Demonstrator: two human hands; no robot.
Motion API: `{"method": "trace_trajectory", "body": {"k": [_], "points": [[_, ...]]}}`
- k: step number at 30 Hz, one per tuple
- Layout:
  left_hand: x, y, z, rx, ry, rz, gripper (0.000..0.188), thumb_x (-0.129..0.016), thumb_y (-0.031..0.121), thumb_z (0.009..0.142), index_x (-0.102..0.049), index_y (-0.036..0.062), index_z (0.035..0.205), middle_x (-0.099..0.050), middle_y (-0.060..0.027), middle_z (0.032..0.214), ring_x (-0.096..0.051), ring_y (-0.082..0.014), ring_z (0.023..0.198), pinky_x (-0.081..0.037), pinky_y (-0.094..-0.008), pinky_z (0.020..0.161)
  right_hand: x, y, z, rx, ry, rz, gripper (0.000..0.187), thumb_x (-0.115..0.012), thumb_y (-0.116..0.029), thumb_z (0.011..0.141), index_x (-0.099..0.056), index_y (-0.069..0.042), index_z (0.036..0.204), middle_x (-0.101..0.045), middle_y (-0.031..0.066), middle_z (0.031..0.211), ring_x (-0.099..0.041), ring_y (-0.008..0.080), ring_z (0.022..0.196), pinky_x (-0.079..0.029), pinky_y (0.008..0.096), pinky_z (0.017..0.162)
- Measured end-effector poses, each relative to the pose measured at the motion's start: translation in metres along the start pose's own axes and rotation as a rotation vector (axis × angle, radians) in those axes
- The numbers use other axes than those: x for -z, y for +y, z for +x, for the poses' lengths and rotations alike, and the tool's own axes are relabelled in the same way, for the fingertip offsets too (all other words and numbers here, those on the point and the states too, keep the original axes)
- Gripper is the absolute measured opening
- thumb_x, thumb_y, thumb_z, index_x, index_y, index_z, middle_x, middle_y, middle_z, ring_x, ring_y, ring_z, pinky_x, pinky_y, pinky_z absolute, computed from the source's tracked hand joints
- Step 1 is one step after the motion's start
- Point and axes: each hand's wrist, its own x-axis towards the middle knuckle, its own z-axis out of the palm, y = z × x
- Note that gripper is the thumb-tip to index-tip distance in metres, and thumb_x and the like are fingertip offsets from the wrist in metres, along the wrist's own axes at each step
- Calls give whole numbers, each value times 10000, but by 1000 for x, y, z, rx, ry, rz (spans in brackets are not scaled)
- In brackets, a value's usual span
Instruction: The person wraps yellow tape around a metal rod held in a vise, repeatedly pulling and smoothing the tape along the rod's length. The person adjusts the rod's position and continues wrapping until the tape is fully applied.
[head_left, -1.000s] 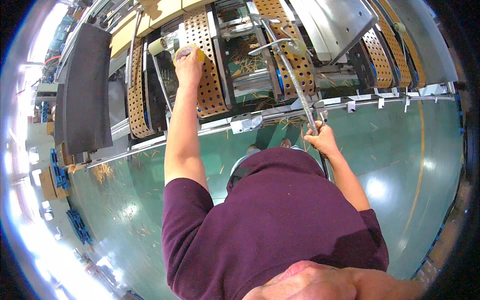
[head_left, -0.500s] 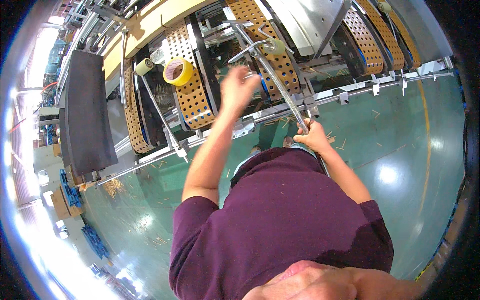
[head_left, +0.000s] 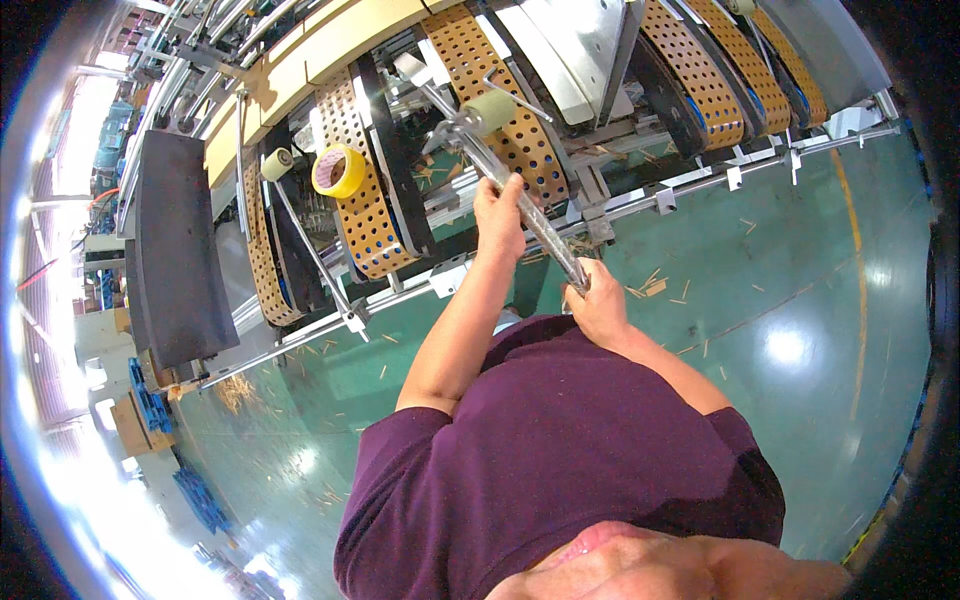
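Observation:
Both my hands are wrapped round a long metal rod that slants from upper left to lower right. My left hand grips it partway up, thumb along the top. Farther down, at its near end, my right hand is closed on it. Toward the rod's far end sit a metal clamp and a pale green roller, above a perforated tan belt. A thin bent metal bar shows beside the roller. My fingers hide part of the rod.
A yellow tape roll rests on another perforated belt to the left. Another small roller on a thin arm stands farther left. A metal rail runs along the machine's near edge. Wood-coloured scraps lie on the green floor.
My left hand, blurred and off the rod before, is now closed round it. The rod and my right hand sit a little farther left and lower in the picture; the view has shifted too.

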Motion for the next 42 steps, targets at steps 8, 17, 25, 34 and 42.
{"method": "trace_trajectory", "body": {"k": [8,17,25,34,42], "points": [[-7,98,3,-219,-116,-151,269,-462,255,916,-481,1,1002,-494,-66,672,-497,-188,493,-422,-344,450,13,-56,38,368,28,144,318,-580,-33,781,-505,-13,1089,-541,172,929,-575,303,793,-463,346,671],[50,141,68,-148,-157,-89,210,-485,204,907,-469,1,960,-470,-63,692,-468,-181,492,-384,-328,421,22,-86,147,492,340,-148,225,-552,-66,815,-542,-65,1040,-542,126,996,-561,315,867,-460,369,720],[85,131,109,3,-200,-49,147,-481,173,896,-411,45,904,-436,-56,656,-466,-168,486,-408,-317,414,-23,-69,259,605,172,-540,214,-534,16,739,-556,-68,935,-533,108,1057,-516,308,994,-441,371,829],[110,123,149,81,-198,-39,216,-537,200,865,-437,29,949,-423,-55,660,-468,-172,487,-406,-332,412,-7,-35,337,249,-161,-841,122,-505,-75,744,-595,-13,797,-576,145,896,-530,295,947,-425,375,835],[109,116,158,96,-122,65,165,-517,192,871,-420,59,870,-455,-63,611,-474,-172,458,-409,-316,389,-11,-37,349,263,-326,-1303,142,-522,-25,716,-647,1,778,-598,155,846,-537,312,912,-431,385,823]]}}
